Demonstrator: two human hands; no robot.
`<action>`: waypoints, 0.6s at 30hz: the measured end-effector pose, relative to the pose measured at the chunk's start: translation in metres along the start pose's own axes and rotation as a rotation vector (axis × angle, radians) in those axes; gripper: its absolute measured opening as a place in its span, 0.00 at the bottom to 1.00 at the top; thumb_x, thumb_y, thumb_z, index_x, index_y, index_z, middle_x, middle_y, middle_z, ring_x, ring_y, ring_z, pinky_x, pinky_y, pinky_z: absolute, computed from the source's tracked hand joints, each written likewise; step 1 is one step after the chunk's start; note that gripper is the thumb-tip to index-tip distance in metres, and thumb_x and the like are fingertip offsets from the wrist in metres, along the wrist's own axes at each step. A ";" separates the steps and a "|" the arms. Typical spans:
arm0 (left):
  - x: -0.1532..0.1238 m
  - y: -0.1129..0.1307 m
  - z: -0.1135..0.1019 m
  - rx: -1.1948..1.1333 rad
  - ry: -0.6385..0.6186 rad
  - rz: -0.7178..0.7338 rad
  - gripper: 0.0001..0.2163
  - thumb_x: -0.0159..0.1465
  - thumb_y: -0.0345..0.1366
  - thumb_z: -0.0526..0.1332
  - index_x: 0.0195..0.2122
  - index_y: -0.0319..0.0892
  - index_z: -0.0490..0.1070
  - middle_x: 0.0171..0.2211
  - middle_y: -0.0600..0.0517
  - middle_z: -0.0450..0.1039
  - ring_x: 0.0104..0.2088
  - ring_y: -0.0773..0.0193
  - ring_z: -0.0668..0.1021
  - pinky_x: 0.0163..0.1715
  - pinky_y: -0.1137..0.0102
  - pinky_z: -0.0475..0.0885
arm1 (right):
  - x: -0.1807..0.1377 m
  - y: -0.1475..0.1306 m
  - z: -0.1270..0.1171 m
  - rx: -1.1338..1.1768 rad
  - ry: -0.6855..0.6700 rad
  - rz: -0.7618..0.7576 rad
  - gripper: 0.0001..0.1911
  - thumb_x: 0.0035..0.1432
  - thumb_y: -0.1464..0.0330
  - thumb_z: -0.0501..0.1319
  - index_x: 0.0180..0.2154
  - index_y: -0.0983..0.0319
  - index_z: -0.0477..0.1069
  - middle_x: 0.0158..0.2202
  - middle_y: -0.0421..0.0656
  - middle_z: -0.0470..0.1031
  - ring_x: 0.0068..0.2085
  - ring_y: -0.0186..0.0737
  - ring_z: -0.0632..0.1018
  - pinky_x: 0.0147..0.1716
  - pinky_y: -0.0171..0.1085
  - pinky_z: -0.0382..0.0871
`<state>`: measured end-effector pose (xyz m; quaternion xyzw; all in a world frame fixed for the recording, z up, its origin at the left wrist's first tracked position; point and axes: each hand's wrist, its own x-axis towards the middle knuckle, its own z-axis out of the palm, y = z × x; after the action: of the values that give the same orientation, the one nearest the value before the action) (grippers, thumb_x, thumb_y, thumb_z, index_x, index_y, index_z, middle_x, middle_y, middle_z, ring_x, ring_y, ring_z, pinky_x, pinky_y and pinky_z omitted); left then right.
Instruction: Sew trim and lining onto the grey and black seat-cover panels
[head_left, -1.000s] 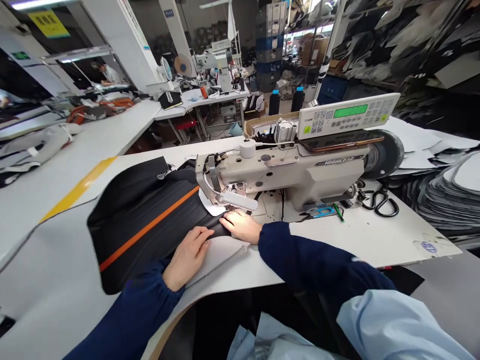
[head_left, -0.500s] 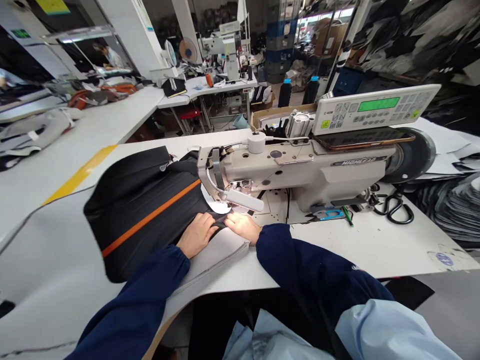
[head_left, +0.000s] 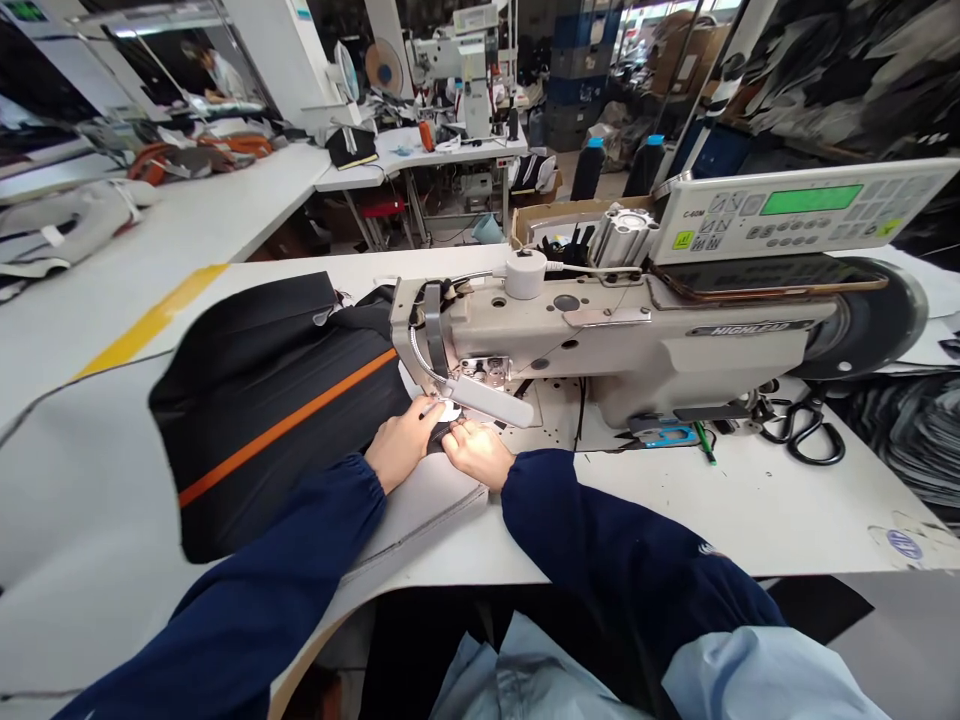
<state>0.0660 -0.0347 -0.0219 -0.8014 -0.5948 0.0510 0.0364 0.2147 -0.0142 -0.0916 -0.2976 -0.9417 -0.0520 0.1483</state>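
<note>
A black fabric piece with an orange stripe (head_left: 300, 420) lies left of the sewing machine (head_left: 540, 335), its right end under the machine head. My left hand (head_left: 401, 442) is on this end, thumb and fingers closed at the edge close to the needle area. Just to the right, my right hand (head_left: 480, 453) has curled fingers pinching the same edge. The fingertips of both hands nearly meet. A light grey layer (head_left: 431, 500) of material lies below the hands. The lamp bar (head_left: 491, 400) of the machine hides the needle.
A control panel (head_left: 802, 212) and a phone (head_left: 780, 278) sit atop the machine. Black scissors (head_left: 814, 435), blue snips (head_left: 667, 436) and a green pen (head_left: 705, 443) lie at its base. Stacked dark pieces (head_left: 911, 430) stand at right. Another person (head_left: 221, 75) works far left.
My left hand has moved up and right, closer to the needle area, and its fingers have closed at the edge. My right hand has shifted slightly, its fingers more curled. The view has turned somewhat.
</note>
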 end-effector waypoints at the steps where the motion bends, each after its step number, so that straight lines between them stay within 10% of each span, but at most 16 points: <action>1: 0.003 0.002 -0.001 0.035 -0.043 -0.003 0.17 0.64 0.31 0.48 0.52 0.47 0.65 0.50 0.46 0.67 0.27 0.64 0.76 0.23 0.71 0.66 | -0.001 0.000 0.001 0.000 -0.001 -0.005 0.15 0.62 0.79 0.46 0.35 0.68 0.72 0.36 0.53 0.75 0.39 0.44 0.76 0.40 0.41 0.71; 18: 0.018 0.020 -0.010 0.030 -0.115 0.123 0.10 0.63 0.29 0.51 0.38 0.39 0.72 0.37 0.47 0.73 0.38 0.60 0.76 0.25 0.71 0.62 | -0.005 -0.005 0.013 -0.095 0.211 -0.064 0.16 0.60 0.80 0.47 0.32 0.70 0.73 0.34 0.56 0.77 0.38 0.44 0.78 0.35 0.40 0.74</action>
<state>0.0913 -0.0235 -0.0154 -0.8314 -0.5449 0.1079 0.0112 0.2121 -0.0186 -0.1053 -0.2671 -0.9263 -0.1321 0.2306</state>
